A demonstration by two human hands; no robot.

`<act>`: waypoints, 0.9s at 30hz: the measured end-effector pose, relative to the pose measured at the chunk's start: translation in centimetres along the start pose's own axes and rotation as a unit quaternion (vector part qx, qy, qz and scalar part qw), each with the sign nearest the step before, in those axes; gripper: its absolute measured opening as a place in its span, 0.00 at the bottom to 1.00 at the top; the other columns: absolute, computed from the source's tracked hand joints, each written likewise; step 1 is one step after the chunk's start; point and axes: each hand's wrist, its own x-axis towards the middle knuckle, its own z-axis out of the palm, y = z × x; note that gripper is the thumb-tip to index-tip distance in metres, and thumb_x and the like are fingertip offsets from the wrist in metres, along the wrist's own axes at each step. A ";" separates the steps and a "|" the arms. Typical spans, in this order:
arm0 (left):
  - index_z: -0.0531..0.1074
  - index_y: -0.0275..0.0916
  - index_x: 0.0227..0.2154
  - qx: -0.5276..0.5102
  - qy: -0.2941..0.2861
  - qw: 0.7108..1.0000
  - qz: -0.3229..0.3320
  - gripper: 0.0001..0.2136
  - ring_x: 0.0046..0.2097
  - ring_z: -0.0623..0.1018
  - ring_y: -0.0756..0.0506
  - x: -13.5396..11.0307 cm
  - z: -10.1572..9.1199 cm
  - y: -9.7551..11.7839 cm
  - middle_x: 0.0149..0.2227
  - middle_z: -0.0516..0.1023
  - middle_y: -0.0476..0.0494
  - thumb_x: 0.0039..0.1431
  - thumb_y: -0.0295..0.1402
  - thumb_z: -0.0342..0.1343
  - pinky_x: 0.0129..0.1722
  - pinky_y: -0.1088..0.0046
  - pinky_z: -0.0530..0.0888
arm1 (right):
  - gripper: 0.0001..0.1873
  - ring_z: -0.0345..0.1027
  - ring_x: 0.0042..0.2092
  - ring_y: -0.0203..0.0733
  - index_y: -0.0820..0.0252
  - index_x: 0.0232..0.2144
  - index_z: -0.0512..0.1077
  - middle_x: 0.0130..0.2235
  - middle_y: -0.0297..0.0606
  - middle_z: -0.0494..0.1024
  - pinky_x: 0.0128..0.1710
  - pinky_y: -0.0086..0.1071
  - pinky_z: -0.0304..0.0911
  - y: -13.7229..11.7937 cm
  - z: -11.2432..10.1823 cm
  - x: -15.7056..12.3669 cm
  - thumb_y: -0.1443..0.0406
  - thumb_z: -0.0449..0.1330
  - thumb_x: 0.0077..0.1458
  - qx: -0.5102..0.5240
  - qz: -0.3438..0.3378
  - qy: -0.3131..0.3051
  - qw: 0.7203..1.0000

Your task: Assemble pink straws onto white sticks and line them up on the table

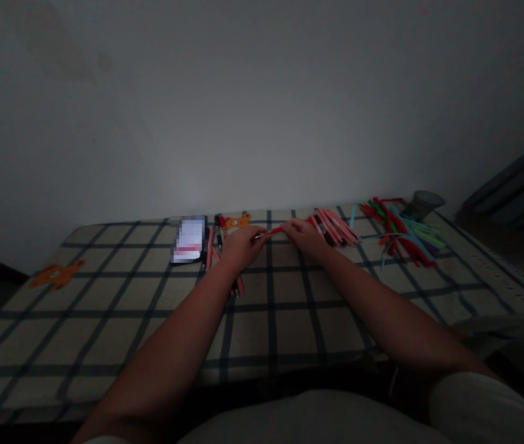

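Both my arms reach forward over a checked cloth (290, 320). My left hand (242, 245) and my right hand (306, 235) are closed on the two ends of a thin red pen (274, 231) held between them. A silvery tip shows at the pen's left end by my left fingers. Several pink and dark pens (213, 246) lie just left of and under my left hand. A bundle of pink pens (333, 227) lies right of my right hand.
A phone with a lit screen (188, 240) lies left of the pens. A heap of red, green and blue pen parts (403, 237) sits at the far right beside a grey cup (425, 203). Orange bear prints (57, 274) mark the cloth. A wall stands behind.
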 end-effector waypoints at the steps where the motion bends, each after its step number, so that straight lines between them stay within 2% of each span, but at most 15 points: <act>1: 0.76 0.42 0.42 0.003 -0.001 1.000 0.000 0.17 0.41 0.76 0.44 0.0 0.0 0.0 0.39 0.80 0.43 0.63 0.46 0.48 0.38 0.69 0.67 | 0.17 0.53 0.24 0.32 0.59 0.30 0.66 0.22 0.26 0.61 0.24 0.28 0.48 0.0 0.1 0.0 0.51 0.55 0.53 0.020 0.000 -0.004 1.000; 4: 0.77 0.42 0.41 0.010 -0.006 1.000 0.004 0.17 0.40 0.76 0.44 0.0 -0.1 0.0 0.37 0.80 0.43 0.64 0.46 0.48 0.38 0.69 0.67 | 0.17 0.54 0.24 0.32 0.59 0.38 0.65 0.23 0.25 0.62 0.24 0.28 0.48 0.2 0.3 0.2 0.54 0.58 0.49 0.079 -0.001 -0.015 0.997; 7: 0.77 0.43 0.41 0.004 -0.006 1.000 0.011 0.16 0.40 0.76 0.44 0.0 -0.1 0.1 0.39 0.80 0.44 0.63 0.45 0.49 0.37 0.70 0.67 | 0.19 0.56 0.25 0.33 0.59 0.40 0.64 0.24 0.26 0.63 0.25 0.28 0.51 0.6 0.5 0.3 0.54 0.57 0.50 0.084 -0.004 -0.013 0.996; 9: 0.77 0.44 0.42 0.005 -0.004 1.000 0.010 0.15 0.41 0.76 0.44 0.0 -0.1 0.2 0.40 0.80 0.44 0.62 0.45 0.50 0.37 0.70 0.67 | 0.18 0.58 0.26 0.34 0.59 0.38 0.65 0.24 0.27 0.64 0.26 0.28 0.52 0.7 0.5 0.3 0.52 0.54 0.53 0.054 -0.004 -0.005 0.999; 13: 0.77 0.43 0.41 0.013 0.009 1.000 0.001 0.14 0.42 0.75 0.44 0.0 -0.1 0.2 0.40 0.80 0.44 0.61 0.44 0.52 0.37 0.69 0.67 | 0.21 0.57 0.27 0.34 0.60 0.27 0.66 0.23 0.29 0.63 0.27 0.30 0.51 0.8 0.2 0.2 0.49 0.50 0.56 -0.042 -0.015 0.002 0.999; 15: 0.77 0.43 0.40 0.013 0.013 1.000 0.003 0.13 0.42 0.75 0.44 0.0 -0.1 0.2 0.40 0.79 0.44 0.61 0.44 0.53 0.38 0.69 0.67 | 0.20 0.57 0.27 0.35 0.60 0.26 0.66 0.23 0.30 0.63 0.28 0.30 0.51 0.7 0.1 0.1 0.50 0.50 0.56 -0.056 -0.016 0.003 0.998; 18: 0.77 0.43 0.40 0.014 0.009 1.000 0.006 0.14 0.41 0.75 0.44 0.0 -0.1 0.2 0.39 0.79 0.44 0.62 0.44 0.52 0.38 0.69 0.67 | 0.16 0.58 0.28 0.35 0.60 0.33 0.67 0.25 0.29 0.65 0.28 0.29 0.51 0.7 0.2 0.1 0.53 0.54 0.53 -0.013 -0.017 0.000 1.000; 22: 0.76 0.42 0.41 0.006 0.002 1.000 0.006 0.15 0.41 0.75 0.44 0.0 -0.1 0.0 0.39 0.79 0.43 0.63 0.44 0.50 0.38 0.69 0.67 | 0.19 0.59 0.29 0.35 0.60 0.42 0.66 0.27 0.29 0.67 0.28 0.28 0.53 1.0 0.5 0.2 0.55 0.57 0.50 0.037 -0.030 0.002 0.999; 27: 0.76 0.43 0.42 0.002 0.002 1.000 0.012 0.14 0.41 0.75 0.44 0.0 0.1 -0.2 0.40 0.79 0.44 0.62 0.44 0.50 0.37 0.69 0.67 | 0.17 0.57 0.25 0.34 0.60 0.39 0.65 0.23 0.27 0.63 0.25 0.28 0.51 0.9 0.5 0.3 0.53 0.53 0.54 0.058 -0.012 0.001 0.998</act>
